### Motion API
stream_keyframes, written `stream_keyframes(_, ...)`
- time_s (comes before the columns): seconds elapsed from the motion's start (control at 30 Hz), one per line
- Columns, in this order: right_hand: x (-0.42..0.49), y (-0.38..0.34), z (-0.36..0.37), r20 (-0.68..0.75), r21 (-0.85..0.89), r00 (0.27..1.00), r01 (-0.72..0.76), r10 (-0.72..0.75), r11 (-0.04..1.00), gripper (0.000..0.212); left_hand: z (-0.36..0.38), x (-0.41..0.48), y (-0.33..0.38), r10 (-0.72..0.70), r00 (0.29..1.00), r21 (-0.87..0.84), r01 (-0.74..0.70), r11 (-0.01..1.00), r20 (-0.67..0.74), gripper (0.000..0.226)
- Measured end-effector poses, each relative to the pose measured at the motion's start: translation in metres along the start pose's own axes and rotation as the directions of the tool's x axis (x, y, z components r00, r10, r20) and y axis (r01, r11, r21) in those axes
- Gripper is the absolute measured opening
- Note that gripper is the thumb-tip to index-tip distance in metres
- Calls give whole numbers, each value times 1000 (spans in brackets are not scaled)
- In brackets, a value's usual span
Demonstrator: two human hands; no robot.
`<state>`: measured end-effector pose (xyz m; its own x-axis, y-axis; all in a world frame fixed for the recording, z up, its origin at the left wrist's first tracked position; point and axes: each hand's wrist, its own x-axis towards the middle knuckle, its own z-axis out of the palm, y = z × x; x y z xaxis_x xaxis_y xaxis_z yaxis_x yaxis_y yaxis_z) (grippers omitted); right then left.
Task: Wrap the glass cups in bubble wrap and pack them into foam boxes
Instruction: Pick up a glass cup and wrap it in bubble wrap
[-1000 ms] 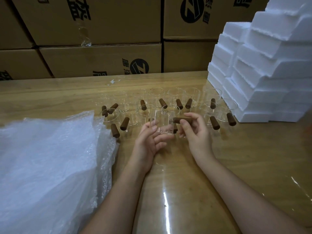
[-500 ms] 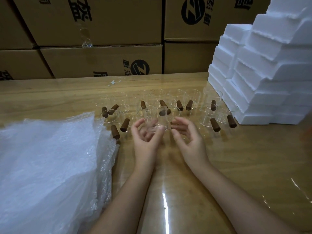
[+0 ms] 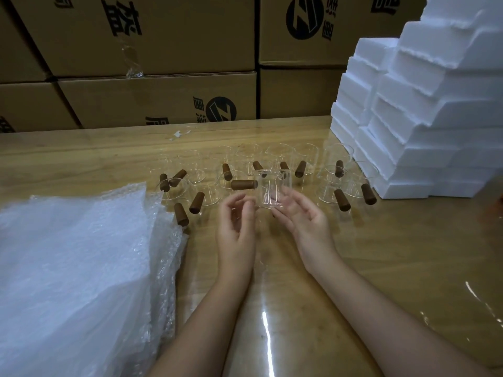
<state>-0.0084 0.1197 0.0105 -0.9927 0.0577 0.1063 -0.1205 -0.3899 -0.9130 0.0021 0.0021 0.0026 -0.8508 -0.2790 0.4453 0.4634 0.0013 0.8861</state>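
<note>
Bubble wrap (image 3: 68, 268) lies at your left, within reach for wrapping. Your left hand (image 3: 236, 221), loosely curled, grips nothing beside the cup (image 3: 270, 191), held upright above the table (image 3: 381, 268), handle leftward. Your right hand (image 3: 302, 213) cradles its base and wall. Foam boxes (image 3: 422, 118) stand stacked right.

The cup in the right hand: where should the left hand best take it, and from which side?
By the brown handle, I think. It sticks out level from the cup toward the left hand, while the right hand holds the glass wall. Come from the left and curl round it; wood likely slips less than glass.
</note>
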Motion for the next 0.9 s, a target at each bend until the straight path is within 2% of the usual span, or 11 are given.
stream_keyframes(0.07, 2, -2, -2, 10, 51, 999, -31, 30, 998, 61, -2, 3, -1, -146, 989, -139, 141, 980, -26, 20)
stream_keyframes(0.17, 4, -3, -4, 85, 81, 994, -76, 69, 994, 75, -4, 7, -1, -289, 953, -187, 302, 935, 95, 39)
stream_keyframes(0.23, 4, -3, -5, 102, 80, 991, -90, 82, 993, 81, -5, 9, -1, -319, 932, -178, 348, 920, 173, 39)
stream_keyframes(0.33, 3, -2, -5, 133, 25, 991, -25, 21, 999, 63, -7, 9, 0, -326, 927, -198, 360, 912, 188, 35)
stream_keyframes(0.43, 0, 1, -1, 35, -129, 997, 79, -75, 988, 41, -6, 9, 2, -327, 933, -234, 355, 905, 151, 39)
stream_keyframes(0.5, -1, 4, 0, -31, -130, 993, 108, -113, 986, 33, -5, 10, 2, -349, 929, -269, 370, 889, 124, 48)
stream_keyframes(0.6, 0, 6, 0, -47, -106, 988, 142, -148, 984, 23, -4, 10, 1, -344, 930, -279, 368, 887, 132, 52)
stream_keyframes(0.7, 1, 9, -1, -41, -131, 985, 161, -168, 978, 14, -3, 8, 0, -334, 938, -289, 346, 893, 90, 43)
stream_keyframes(0.77, 1, 10, 0, -23, -170, 983, 173, -180, 970, 8, -4, 8, -1, -333, 942, -275, 329, 904, 32, 50)
stream_keyframes(0.83, 0, 11, 0, -4, -214, 979, 199, -205, 956, 9, -4, 7, -1, -316, 949, -233, 304, 924, -16, 54)
stream_keyframes(0.9, -3, 11, 0, 21, -268, 969, 243, -247, 932, 14, -4, 5, -1, -275, 960, -149, 264, 953, -54, 49)
